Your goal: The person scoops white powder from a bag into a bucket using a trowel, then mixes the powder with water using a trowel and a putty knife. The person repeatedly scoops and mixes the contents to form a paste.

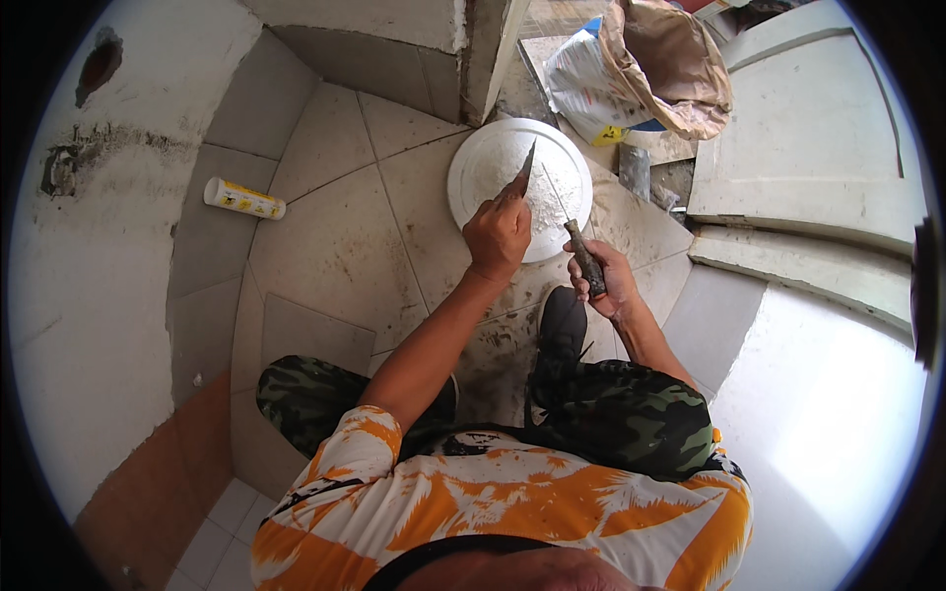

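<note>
Holding a tool in each hand, you lean over the round white dish [460, 187], which sits on the tiled floor [330, 222] in front of you with white powder [555, 200] in it. Your left hand [500, 236] is wrapped round a dark, pointed blade [529, 167], and its tip points away from you, above the dish. Your right hand [613, 281] is closed round the dark grip of a thin tool [585, 261], and its long, thin part leans over the powder. I can't tell if either tip touches the powder. The two tips are near each other, so if your hands swing in, the tools could knock together or one could nick your fingers. A hard push on the rim might tip or slide the dish, and then powder could spill on the floor. Your dark shoe [563, 330] is near the dish too, so a small step forward could bump it. The open paper bag [680, 64] stands just past the dish, and if an elbow or tool hits it, it could fall over. A quick flick of a blade could puff dust up at you, since you bend right above it.
</note>
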The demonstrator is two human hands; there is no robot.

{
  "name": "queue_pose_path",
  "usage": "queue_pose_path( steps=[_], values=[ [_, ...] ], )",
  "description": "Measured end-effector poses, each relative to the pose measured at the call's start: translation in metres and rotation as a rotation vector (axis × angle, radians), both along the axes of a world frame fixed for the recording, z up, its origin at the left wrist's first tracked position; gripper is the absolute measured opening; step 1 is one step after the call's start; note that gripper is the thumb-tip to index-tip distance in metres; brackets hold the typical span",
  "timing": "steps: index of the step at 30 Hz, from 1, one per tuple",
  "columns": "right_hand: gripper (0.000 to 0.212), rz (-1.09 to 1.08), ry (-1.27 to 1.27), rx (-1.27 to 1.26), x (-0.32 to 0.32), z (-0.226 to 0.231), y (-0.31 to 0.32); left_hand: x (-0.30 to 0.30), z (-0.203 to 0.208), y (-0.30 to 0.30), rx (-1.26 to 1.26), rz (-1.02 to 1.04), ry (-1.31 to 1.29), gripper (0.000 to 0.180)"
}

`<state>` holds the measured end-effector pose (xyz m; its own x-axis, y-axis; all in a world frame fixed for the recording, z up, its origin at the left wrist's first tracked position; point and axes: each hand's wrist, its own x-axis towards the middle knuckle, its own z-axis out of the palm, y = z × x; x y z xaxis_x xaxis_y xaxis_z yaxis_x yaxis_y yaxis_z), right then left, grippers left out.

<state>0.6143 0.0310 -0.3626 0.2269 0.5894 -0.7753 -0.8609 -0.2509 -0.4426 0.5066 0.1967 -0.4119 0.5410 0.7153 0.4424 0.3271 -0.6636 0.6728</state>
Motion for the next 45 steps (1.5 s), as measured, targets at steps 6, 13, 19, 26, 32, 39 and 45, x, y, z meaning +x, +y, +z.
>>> queue_pose_path(
  steps=[6, 13, 19, 26, 32, 39, 45],
  values=[
    [0.019, 0.254, -0.654, -0.276, -0.006, -0.001, 0.027, -0.018, 0.022, -0.036, 0.126, -0.284, 0.127, 0.032],
    [0.024, 0.400, -0.929, -0.193, -0.014, -0.007, 0.015, 0.007, 0.010, -0.015, -0.004, -0.218, 0.213, 0.031],
    [0.022, 0.371, -0.822, -0.266, -0.004, 0.033, 0.007, 0.003, 0.002, 0.017, -0.093, -0.027, 0.141, 0.027],
    [0.023, 0.103, -0.250, -0.023, 0.036, -0.006, -0.021, -0.018, 0.000, 0.002, -0.791, 0.056, -0.310, 0.049],
    [0.032, 0.135, -0.063, 0.125, 0.037, -0.031, -0.028, -0.014, -0.013, -0.016, -0.756, 0.000, -0.463, 0.048],
    [0.032, 0.190, -0.221, 0.193, 0.040, 0.016, -0.037, -0.005, -0.034, 0.007, -1.325, 0.211, -0.530, 0.031],
    [0.048, 0.585, -1.366, -0.102, 0.012, 0.085, -0.014, -0.019, -0.062, 0.027, -2.610, 0.056, -0.737, 0.024]
  ],
)
